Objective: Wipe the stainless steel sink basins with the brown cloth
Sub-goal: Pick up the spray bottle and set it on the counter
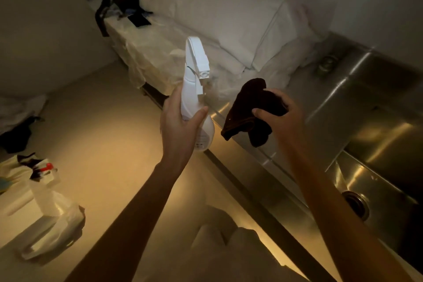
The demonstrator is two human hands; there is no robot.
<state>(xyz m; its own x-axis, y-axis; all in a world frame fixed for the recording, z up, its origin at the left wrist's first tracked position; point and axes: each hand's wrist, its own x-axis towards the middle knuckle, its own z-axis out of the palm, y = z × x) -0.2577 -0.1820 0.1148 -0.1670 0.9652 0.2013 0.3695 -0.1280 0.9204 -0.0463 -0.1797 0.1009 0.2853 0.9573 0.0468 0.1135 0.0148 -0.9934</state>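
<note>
Two bare forearms reach forward from the bottom edge. Left hand [180, 119] wraps its fingers and thumb around a white spray bottle [194, 98], held upright above the floor. Right hand [280, 117] clutches a bunched brown cloth [247, 110] above the counter's front edge, left of the stainless steel sink basins [375, 144], whose near basin shows a drain [356, 205].

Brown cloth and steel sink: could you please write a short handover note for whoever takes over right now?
Left hand grips a white plastic trigger spray bottle, held upright above the floor beside the counter edge.
Right hand grips the bunched dark brown cloth above the counter edge, left of the stainless steel sink basins.
Done: cloth and spray in hand.
Left: the cloth is not in a basin yet; wipe both, including around the near round drain.
</note>
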